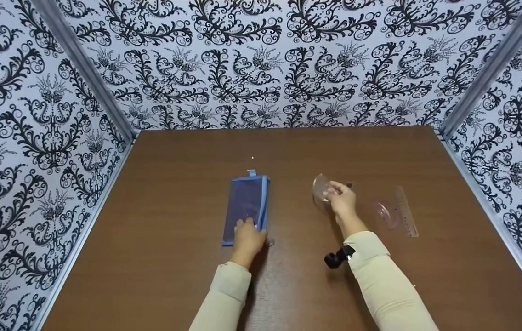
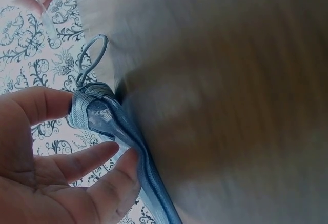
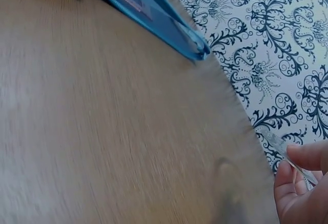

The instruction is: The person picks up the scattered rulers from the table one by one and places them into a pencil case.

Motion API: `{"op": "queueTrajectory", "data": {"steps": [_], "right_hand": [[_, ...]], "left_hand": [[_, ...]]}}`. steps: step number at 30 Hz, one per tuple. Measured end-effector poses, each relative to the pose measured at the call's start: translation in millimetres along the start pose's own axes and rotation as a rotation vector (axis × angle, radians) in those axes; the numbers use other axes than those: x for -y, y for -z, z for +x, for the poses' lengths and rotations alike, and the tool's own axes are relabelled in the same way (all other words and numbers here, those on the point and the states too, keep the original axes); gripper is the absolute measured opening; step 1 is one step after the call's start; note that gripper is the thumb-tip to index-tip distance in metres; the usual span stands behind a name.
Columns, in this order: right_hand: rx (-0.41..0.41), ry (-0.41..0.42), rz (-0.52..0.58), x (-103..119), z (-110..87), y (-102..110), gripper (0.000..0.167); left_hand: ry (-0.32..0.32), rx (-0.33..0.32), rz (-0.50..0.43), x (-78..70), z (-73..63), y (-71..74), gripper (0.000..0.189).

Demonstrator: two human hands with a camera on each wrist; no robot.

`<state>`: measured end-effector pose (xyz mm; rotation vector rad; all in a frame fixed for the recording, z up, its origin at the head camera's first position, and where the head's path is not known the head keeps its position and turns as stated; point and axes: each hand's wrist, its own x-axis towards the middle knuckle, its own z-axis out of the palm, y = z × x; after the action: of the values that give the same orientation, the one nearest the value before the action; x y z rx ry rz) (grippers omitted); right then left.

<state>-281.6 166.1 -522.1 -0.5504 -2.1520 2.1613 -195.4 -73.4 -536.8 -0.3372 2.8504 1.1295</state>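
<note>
A blue mesh zip pouch (image 1: 245,197) lies on the brown table, its zip edge toward the right. My left hand (image 1: 249,236) holds its near end: in the left wrist view the thumb presses the corner beside a loop pull (image 2: 104,49), with fingertips against the zip side. Up off the table, my right hand (image 1: 343,200) pinches a clear, half-round protractor (image 1: 320,191) between thumb and fingers. The right wrist view shows this protractor (image 3: 277,143) nearly edge-on. Inside the pouch a pinkish shape (image 3: 134,2) shows through the mesh.
Right of my right hand lie a pinkish clear curved piece (image 1: 385,214) and a clear ruler (image 1: 406,211). A small dark spot (image 1: 349,185) shows just beyond that hand. Patterned walls (image 1: 261,64) enclose the table's back and sides.
</note>
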Motion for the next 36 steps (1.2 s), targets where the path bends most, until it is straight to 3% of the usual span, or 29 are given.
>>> {"op": "queueTrajectory", "data": {"steps": [6,29,36], "right_hand": [[-0.008,0.008,0.058,-2.1,-2.4,-3.1,0.046],[0.019,-0.005,0.094,-4.1,-13.7,-24.0,0.046],[0.046,-0.011,0.025,-2.4,-16.7,-28.7,0.045]], "left_hand": [[-0.002,0.013,0.013,-0.3,1.0,1.4,0.056],[-0.017,-0.001,0.017,2.1,2.6,-0.3,0.053],[0.003,0.001,0.009,0.3,1.3,1.0,0.056]]}}
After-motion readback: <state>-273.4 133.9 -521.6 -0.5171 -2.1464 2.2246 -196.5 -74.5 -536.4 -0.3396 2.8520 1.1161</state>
